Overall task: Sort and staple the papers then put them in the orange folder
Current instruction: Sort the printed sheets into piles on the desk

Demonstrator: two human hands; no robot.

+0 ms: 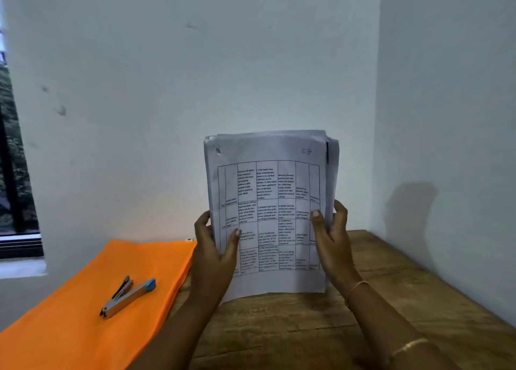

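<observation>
Both hands hold a stack of papers (268, 191) upright in front of the camera. Left hand (212, 255) grips the stack's lower left edge, its thumb (234, 238) pressed on the front sheet and its fingers curled round behind. Right hand (331, 238) grips the right edge a little higher, with the thumb (317, 219) on the front page and the fingers (339, 210) wrapped round the back of the stack.

The front sheet carries a printed grid of text cells, too blurred to read, and a handwritten "C7" (306, 151) near its top right corner. The sheets are not squared up: edges of the pages behind stick out at the top and along the right side. The stack's lower edge bows over the wooden table (307, 328); whether it touches the wood I cannot tell.

An orange folder (83, 314) lies flat on the left part of the table, closed, well apart from the papers, its near right edge passing just beside the left forearm. A silver stapler (127, 295) with a blue end cap lies on the folder, splayed open, the blue end pointing toward the papers.

The right arm wears two thin gold bangles, one at the wrist (356, 288) and one lower on the forearm (409, 346). Pale walls (167, 90) meet in a corner behind the table, and a dark-framed window (14, 160) shows at the far left.
</observation>
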